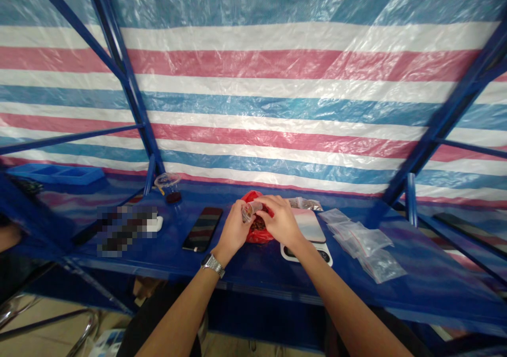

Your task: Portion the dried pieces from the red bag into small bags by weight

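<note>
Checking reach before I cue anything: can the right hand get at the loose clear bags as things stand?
Probably yes: the loose clear bags lie in the open right of the scale. The right hand is at the small clear bag, so it would likely need to leave that first.

No lettering, label, brand or number can be read. The white, flat weighing scale with a pale square plate (309, 225), near the front edge of the blue metal desk (170, 254), has dark marks on its front panel, too small to make out. The dark face of the silver metal-band wristwatch (214, 264) is likewise illegible.
</note>
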`<act>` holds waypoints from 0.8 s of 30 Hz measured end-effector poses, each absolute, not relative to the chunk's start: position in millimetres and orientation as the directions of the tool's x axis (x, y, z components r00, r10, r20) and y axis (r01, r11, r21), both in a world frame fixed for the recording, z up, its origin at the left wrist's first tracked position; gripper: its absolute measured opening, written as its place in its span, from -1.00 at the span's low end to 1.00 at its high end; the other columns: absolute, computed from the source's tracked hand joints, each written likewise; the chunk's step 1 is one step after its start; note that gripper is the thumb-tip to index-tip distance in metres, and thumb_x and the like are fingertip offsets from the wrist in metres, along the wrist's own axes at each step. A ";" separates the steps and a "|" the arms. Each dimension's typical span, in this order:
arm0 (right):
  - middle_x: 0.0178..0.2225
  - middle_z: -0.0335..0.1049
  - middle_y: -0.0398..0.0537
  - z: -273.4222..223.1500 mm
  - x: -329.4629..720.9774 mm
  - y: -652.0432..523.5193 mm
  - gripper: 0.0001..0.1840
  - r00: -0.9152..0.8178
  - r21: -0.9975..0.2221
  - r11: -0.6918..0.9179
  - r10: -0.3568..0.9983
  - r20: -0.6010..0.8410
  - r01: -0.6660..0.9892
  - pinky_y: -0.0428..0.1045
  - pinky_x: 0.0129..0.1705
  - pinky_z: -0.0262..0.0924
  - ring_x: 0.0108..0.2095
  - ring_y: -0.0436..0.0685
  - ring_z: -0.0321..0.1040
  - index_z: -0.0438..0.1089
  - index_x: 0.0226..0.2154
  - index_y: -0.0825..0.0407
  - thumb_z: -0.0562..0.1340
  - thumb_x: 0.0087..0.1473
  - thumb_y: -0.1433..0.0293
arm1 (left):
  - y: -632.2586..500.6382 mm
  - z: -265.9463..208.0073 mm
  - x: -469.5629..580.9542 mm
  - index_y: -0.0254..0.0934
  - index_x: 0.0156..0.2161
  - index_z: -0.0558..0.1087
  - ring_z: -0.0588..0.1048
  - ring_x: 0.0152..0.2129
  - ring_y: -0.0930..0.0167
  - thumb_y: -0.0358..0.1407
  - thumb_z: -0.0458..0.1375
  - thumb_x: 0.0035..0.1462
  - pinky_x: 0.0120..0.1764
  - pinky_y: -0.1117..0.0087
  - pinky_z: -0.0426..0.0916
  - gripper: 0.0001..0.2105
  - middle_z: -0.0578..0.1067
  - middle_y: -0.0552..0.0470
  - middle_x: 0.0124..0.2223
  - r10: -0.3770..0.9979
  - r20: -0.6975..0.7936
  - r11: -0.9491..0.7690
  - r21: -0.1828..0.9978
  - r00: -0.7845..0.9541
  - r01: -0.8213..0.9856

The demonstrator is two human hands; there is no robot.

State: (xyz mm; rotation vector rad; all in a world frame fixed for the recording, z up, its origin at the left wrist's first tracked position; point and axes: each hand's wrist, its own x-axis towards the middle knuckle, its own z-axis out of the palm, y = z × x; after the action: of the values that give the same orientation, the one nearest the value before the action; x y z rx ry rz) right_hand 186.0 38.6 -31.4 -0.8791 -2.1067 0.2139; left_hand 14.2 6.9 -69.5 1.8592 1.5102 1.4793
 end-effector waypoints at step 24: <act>0.00 0.57 -0.02 -38.9 187.4 46.7 -0.71 -0.315 -0.526 0.654 0.740 0.594 0.543 0.17 0.10 0.18 -0.05 0.25 0.43 0.51 -0.02 -0.07 0.29 0.19 0.45 | 8.5 -71.2 12.9 -0.21 -0.07 0.27 0.45 -0.24 0.38 -0.44 0.13 0.19 -0.10 0.35 0.31 -0.77 0.42 0.03 -0.16 0.837 0.517 -0.379 0.782 -0.176 0.495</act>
State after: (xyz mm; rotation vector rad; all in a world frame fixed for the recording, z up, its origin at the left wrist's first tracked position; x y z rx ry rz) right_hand 187.4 46.7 -38.9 -0.9982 -2.0055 0.2867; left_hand 12.9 8.5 -71.2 1.7823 1.5320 1.5735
